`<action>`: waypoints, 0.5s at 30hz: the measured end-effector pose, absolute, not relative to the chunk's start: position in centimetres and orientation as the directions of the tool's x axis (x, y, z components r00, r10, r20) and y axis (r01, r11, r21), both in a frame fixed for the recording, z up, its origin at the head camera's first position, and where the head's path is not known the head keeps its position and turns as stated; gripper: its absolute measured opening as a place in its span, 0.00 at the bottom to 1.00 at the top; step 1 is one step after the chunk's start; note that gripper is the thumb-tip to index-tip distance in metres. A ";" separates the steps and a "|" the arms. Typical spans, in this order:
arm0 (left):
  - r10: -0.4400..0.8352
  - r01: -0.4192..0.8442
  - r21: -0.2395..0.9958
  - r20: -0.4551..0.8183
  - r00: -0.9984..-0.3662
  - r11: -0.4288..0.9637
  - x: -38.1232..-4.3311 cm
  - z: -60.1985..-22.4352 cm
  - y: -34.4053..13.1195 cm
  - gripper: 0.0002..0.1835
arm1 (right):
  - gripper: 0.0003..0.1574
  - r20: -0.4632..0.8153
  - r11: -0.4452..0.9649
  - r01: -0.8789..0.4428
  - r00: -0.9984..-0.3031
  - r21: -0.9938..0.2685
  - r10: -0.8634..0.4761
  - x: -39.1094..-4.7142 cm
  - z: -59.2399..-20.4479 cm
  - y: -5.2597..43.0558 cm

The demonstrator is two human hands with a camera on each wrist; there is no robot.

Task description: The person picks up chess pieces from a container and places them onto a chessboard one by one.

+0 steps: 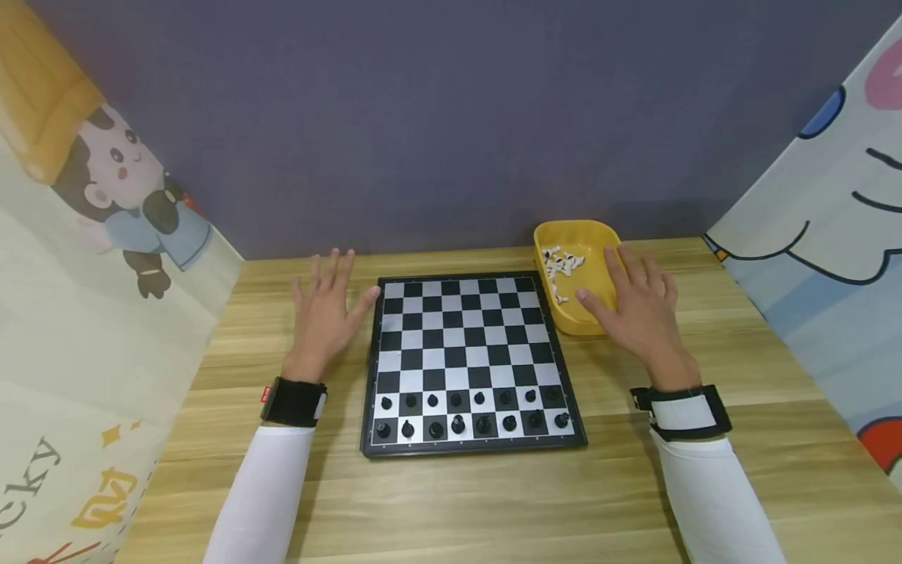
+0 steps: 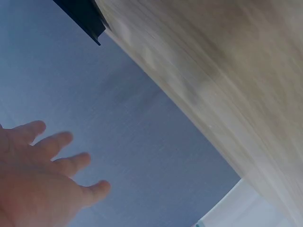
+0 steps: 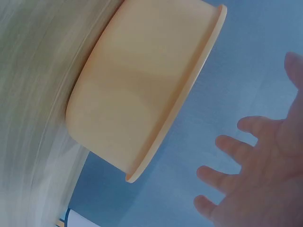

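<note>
Left hand (image 1: 322, 323) and right hand (image 1: 643, 319) are apart, fingers spread, holding nothing. Chessboard (image 1: 455, 337) lies on table (image 1: 437, 509) between them, black pieces (image 1: 458, 424) on its two near rows; white pieces (image 1: 564, 265) lie in yellow tray (image 1: 594, 270) by right hand

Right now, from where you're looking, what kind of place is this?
Maybe a small indoor play corner, though I can't be sure: there's a wood-grain table, cartoon-printed side walls around it, and a chessboard on top.

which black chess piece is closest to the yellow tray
The rightmost piece in the far row; the others sit farther left or in the near row.
</note>
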State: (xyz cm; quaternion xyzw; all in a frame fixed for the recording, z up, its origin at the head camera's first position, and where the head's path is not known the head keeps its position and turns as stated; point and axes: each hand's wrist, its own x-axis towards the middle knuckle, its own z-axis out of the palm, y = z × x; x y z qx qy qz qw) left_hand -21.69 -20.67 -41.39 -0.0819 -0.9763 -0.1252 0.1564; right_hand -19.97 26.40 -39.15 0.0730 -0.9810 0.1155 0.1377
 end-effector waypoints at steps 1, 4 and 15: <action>0.124 0.206 0.230 0.326 -0.937 0.951 -21.7 -41.4 -20.6 0.38 | 0.51 0.289 0.963 -0.174 -0.951 -0.207 -0.110 -20.0 -39.1 26.4; 0.141 0.236 0.263 0.334 -0.932 0.936 -21.7 -41.4 -20.6 0.38 | 0.50 0.295 0.960 -0.172 -0.950 -0.223 -0.102 -19.9 -39.1 26.4; 0.231 0.237 0.391 0.065 -0.971 0.889 -21.4 -42.4 -20.6 0.35 | 0.44 0.258 0.926 -0.180 -0.962 -0.333 -0.094 -19.9 -39.3 26.3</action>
